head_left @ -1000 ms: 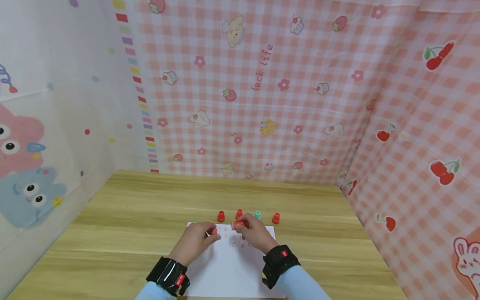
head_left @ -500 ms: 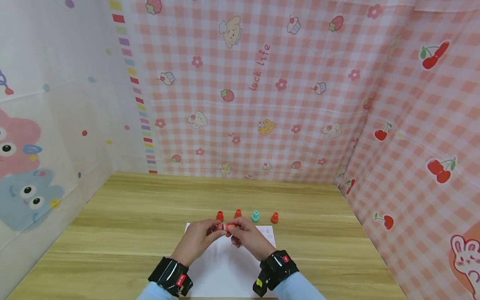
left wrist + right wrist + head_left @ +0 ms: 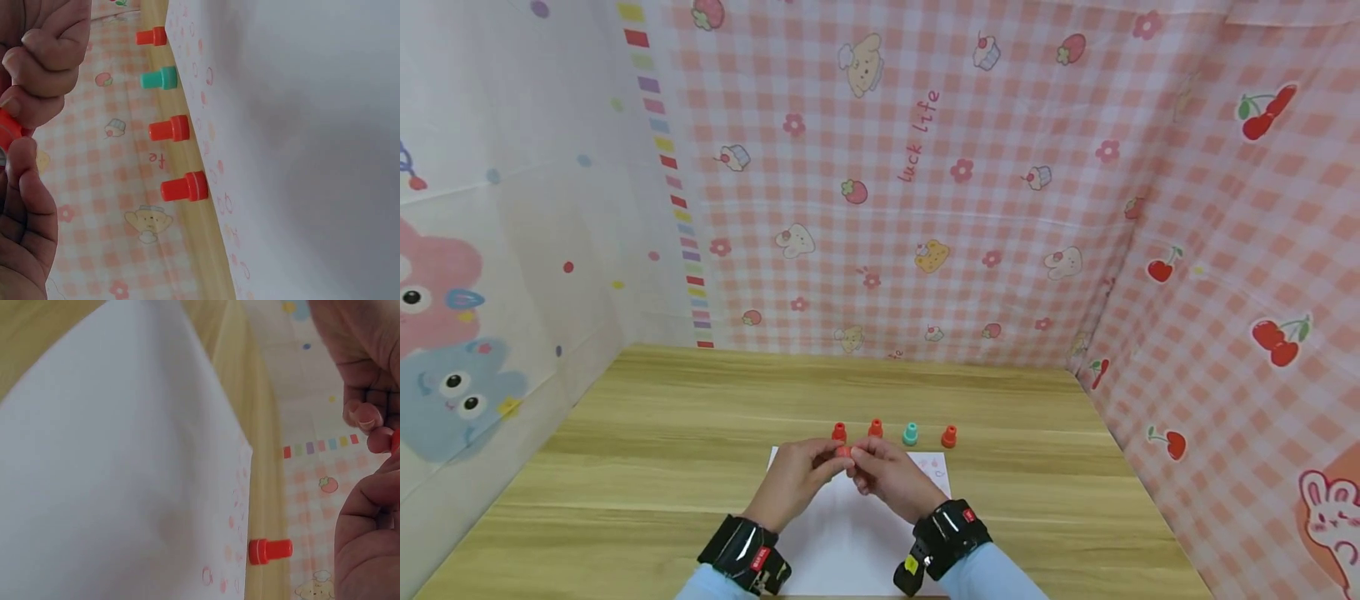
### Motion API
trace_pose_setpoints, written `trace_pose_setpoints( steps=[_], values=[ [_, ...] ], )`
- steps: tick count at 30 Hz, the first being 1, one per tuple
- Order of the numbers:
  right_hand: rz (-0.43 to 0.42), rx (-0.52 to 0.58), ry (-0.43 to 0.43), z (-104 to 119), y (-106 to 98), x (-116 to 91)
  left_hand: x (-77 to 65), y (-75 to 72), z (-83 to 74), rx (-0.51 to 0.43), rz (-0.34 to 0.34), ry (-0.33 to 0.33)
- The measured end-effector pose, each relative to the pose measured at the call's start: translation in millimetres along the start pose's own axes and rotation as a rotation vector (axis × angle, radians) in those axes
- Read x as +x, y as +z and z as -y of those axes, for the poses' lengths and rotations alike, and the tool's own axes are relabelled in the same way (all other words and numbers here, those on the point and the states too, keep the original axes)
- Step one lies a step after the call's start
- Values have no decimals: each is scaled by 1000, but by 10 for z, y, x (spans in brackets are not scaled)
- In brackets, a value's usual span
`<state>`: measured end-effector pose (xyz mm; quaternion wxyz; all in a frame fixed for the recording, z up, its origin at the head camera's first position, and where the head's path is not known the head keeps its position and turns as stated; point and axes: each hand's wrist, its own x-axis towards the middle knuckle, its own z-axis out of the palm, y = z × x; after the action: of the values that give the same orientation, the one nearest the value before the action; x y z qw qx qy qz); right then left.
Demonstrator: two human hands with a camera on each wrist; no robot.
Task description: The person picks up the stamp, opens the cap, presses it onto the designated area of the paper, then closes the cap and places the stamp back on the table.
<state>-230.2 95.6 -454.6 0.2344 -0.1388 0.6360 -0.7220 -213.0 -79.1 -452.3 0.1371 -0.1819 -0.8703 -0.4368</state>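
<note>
Fingertips of my left hand and right hand meet over the far part of a white sheet of paper. Between them they pinch a small red stamp, mostly covered by the fingers. In the left wrist view part of the red stamp shows at the frame's left edge, with the right hand above and the left hand below. The right wrist view catches only a sliver of it. Small pink and red prints run along the paper's far edge.
Beyond the paper, a row of stamps stands upright on the wooden table: a red stamp, another red stamp, a teal stamp and a red stamp. Patterned cloth hangs behind and at both sides.
The hands were apart, the left holding a small red cap and the right a red stamp. They have come together, and the two pieces now meet between the fingers.
</note>
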Motion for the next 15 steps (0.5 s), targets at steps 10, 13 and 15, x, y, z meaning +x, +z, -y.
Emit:
trace_pose_setpoints(
  steps=[10,13,15],
  values=[
    [-11,124,10,61,73,34,29,-19,-69,-17,-68,-18],
    [-20,131,7,47,84,43,22,-9,-52,-15,-70,-16],
    [-24,119,8,37,84,46,13,-2,-38,-4,-64,-9]
  ],
)
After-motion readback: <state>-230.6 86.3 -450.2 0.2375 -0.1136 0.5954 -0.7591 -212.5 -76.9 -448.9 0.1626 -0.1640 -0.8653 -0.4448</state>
